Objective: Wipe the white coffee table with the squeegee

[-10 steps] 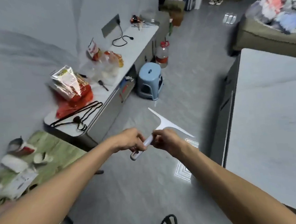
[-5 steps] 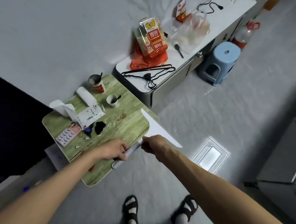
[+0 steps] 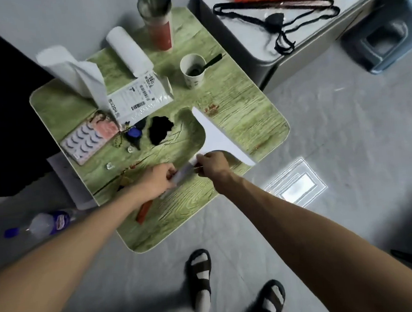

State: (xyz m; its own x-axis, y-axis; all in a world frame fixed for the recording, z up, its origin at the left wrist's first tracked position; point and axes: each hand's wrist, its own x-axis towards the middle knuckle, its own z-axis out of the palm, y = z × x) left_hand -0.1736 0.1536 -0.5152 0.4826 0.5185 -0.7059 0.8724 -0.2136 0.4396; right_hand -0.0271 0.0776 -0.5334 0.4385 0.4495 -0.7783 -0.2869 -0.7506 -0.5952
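Squeegee [image 3: 217, 136] is up in both hands and no wiping has begun, going by these pictures. The blade hangs over the green desk [image 3: 246, 119], and the offset shadow to its left suggests it is lifted clear rather than pressed down. The white desk [image 3: 248, 38], which I take to be the coffee table in question, sits at top right, well apart from the blade. It carries a black hanger [image 3: 275, 12] and something red at its far edge. So everything is left to do: get the blade across to that white top, set it down and pull the strokes. The hanger may be in the way.

Now the grip. The left hand [image 3: 158, 180] is closed round the lower end of the handle, fingers curled tight on it. The right hand [image 3: 213, 166] has the handle further up, just below where it widens into the blade, fingers curled in a firm pinch. Both grips are closed on the squeegee with no slack showing. The handle runs between the two hands and the blade angles up and away from the person.

On the green desk near the blade are a paper cup [image 3: 192, 71] and a dark patch [image 3: 160, 129].
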